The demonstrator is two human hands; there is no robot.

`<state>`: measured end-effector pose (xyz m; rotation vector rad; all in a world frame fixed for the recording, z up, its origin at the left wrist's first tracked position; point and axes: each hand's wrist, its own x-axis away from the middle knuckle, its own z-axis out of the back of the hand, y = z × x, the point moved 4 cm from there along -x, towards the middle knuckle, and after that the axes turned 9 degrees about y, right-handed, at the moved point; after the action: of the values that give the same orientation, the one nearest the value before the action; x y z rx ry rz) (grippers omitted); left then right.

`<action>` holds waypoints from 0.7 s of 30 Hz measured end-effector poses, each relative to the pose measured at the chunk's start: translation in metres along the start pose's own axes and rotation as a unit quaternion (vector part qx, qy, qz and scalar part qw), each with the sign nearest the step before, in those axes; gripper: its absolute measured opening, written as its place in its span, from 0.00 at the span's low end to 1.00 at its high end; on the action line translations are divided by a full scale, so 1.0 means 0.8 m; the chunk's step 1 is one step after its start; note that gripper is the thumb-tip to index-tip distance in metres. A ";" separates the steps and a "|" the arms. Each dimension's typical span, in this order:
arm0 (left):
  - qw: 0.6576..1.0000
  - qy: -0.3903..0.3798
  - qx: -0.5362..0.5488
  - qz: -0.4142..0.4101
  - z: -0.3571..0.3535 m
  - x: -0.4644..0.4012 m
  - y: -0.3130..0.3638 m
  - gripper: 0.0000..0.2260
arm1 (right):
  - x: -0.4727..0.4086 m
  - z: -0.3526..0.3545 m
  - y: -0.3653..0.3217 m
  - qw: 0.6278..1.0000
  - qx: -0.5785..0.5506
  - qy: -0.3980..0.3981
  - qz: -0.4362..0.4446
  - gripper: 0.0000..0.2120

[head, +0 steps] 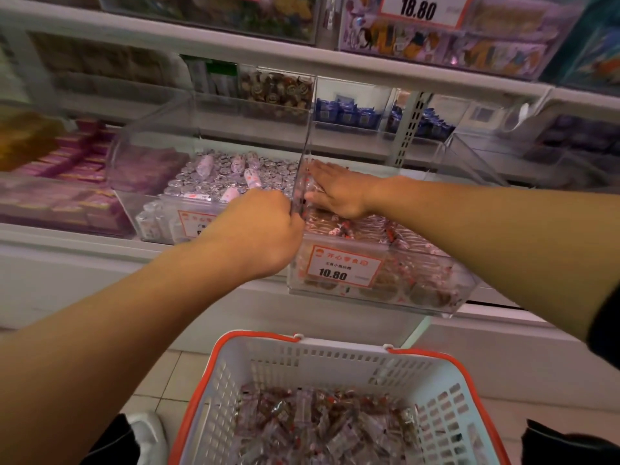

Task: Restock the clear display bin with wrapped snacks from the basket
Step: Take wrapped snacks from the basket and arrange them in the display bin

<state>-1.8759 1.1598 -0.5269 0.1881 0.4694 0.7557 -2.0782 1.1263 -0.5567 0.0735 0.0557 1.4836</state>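
Clear plastic display bin (432, 298) with an orange-bordered price label reading 10.80 (342, 268) on its front, tilted forward at the edge of a white shop shelf (67, 260), already holding many small wrapped snacks in clear wrappers with red print (385, 234). Right hand (339, 193) inside the bin, fingers straight and together, palm pressed flat on the snacks near the bin's left wall. Left hand (258, 229) just outside that wall, fingers curled over the upper edge of the clear side panel (302, 182), gripping it. Just left of it, touching side by side, a second clear bin (141, 203) filled with silver-and-white wrapped sweets (218, 176) and carrying its own partly hidden orange label. Farther left, pink and purple boxed goods (67, 162), blurred. On the shelf behind, more clear bins with brown round sweets (276, 92) and blue packets (349, 112). Above, a price sign reading 18.80 (417, 10). Below, near the camera, a white perforated plastic basket with an orange rim (318, 357), standing low above the tiled floor (161, 374), its bottom covered with more of the same red-printed wrapped snacks (318, 424). Beside the basket's left corner, a white shoe toe (147, 434).
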 end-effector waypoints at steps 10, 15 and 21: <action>0.990 0.139 0.019 -0.026 0.058 0.026 0.020 0.12 | 0.099 0.111 -0.036 0.959 -0.079 0.273 0.004 0.24; 0.978 -0.200 0.019 -0.055 0.005 0.068 0.024 0.16 | 0.283 0.035 -0.106 0.751 -0.254 0.607 0.062 0.16; 0.846 -0.520 -0.087 0.085 -0.185 0.184 -0.009 0.11 | 0.330 -0.298 -0.149 0.956 -0.242 -0.112 -0.119 0.22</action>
<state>-1.8486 1.2570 -0.7101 0.4360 -0.6620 0.7527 -1.9571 1.3824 -0.8020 -0.1583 -0.4679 1.2057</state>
